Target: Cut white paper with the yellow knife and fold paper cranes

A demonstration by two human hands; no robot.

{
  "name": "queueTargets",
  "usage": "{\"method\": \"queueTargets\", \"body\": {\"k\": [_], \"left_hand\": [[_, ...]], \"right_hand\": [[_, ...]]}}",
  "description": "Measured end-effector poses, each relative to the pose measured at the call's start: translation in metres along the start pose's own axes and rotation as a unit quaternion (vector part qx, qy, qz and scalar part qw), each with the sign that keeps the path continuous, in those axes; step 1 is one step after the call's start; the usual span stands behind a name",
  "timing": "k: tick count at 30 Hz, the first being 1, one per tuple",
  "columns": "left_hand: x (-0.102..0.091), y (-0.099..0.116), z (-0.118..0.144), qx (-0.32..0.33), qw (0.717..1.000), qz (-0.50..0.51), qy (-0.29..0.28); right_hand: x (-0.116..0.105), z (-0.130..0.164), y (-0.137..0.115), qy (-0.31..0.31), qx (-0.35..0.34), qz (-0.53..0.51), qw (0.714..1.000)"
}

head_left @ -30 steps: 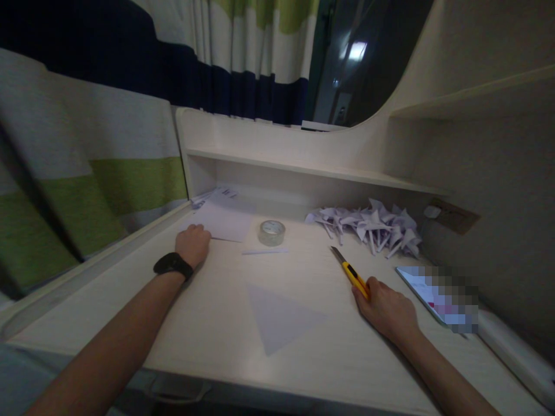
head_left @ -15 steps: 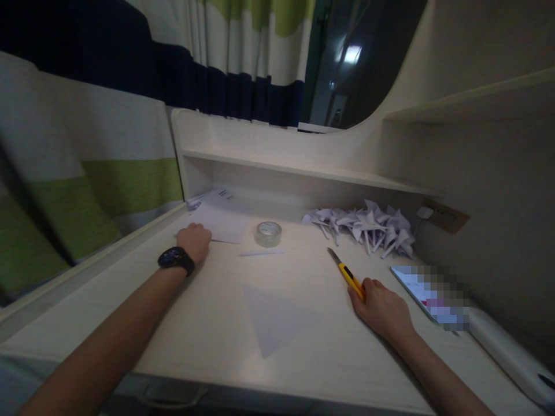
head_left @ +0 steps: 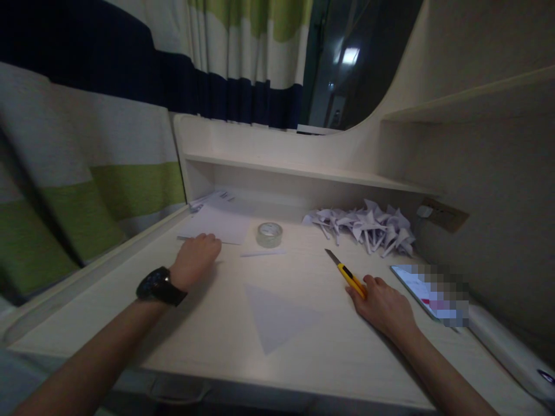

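My right hand (head_left: 384, 306) is closed around the yellow handle of a utility knife (head_left: 352, 281). Its bare blade points away from me and to the left, just above or on the desk. At the near edge of a stack of white paper (head_left: 223, 222) is my left hand (head_left: 197, 260), back upward, wearing a black watch. Its fingers bend down and their tips are hidden, so I cannot tell whether they touch or grip anything. Between my hands a white paper triangle (head_left: 277, 318) lies flat. Beyond it are a thin rolled paper stick (head_left: 263, 253) and a roll of clear tape (head_left: 269, 235).
A heap of white paper pinwheels (head_left: 366, 225) lies at the back right of the white desk (head_left: 195, 341). A phone or tablet (head_left: 427, 294) with a blurred screen lies on the right, beside a long white object (head_left: 507, 352). A low shelf (head_left: 299, 169) runs along the back.
My left hand has come back toward me and slightly right from the left side of the paper stack. The right hand and knife have hardly moved.
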State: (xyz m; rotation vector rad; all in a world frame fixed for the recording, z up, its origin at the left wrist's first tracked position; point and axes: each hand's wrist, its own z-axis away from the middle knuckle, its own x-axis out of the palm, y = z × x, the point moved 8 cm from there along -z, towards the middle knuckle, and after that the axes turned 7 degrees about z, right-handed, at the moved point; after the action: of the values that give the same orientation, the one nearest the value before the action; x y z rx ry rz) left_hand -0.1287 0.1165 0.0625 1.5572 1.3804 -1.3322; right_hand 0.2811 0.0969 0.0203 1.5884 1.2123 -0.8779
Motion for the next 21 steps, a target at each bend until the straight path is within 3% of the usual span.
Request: {"method": "queueTargets", "body": {"k": [3, 5, 7, 10, 12, 15, 18, 21], "left_hand": [[-0.002, 0.046, 0.003, 0.102, 0.985, 0.133, 0.035], [-0.002, 0.079, -0.001, 0.15, 0.968, 0.197, 0.045], [-0.005, 0.109, -0.008, 0.183, 0.947, 0.255, 0.065], [-0.016, 0.138, -0.019, 0.202, 0.917, 0.334, 0.083], [-0.023, 0.149, -0.025, 0.21, 0.897, 0.382, 0.078], [-0.027, 0.156, -0.031, 0.208, 0.859, 0.466, 0.045], [-0.019, 0.155, -0.037, 0.174, 0.826, 0.536, 0.015], [-0.008, 0.156, -0.04, 0.15, 0.8, 0.58, -0.006]], "right_hand": [[-0.022, -0.003, -0.017, 0.048, -0.058, -0.11, 0.991], [-0.04, -0.007, -0.04, 0.055, -0.122, -0.265, 0.955], [-0.054, -0.014, -0.062, 0.039, -0.154, -0.422, 0.893], [-0.054, -0.026, -0.101, -0.1, -0.185, -0.644, 0.735], [-0.045, -0.032, -0.116, -0.176, -0.164, -0.725, 0.645], [-0.029, -0.034, -0.125, -0.236, -0.151, -0.779, 0.56], [-0.015, -0.031, -0.125, -0.261, -0.144, -0.808, 0.509], [-0.007, -0.028, -0.124, -0.273, -0.149, -0.811, 0.496]]}}
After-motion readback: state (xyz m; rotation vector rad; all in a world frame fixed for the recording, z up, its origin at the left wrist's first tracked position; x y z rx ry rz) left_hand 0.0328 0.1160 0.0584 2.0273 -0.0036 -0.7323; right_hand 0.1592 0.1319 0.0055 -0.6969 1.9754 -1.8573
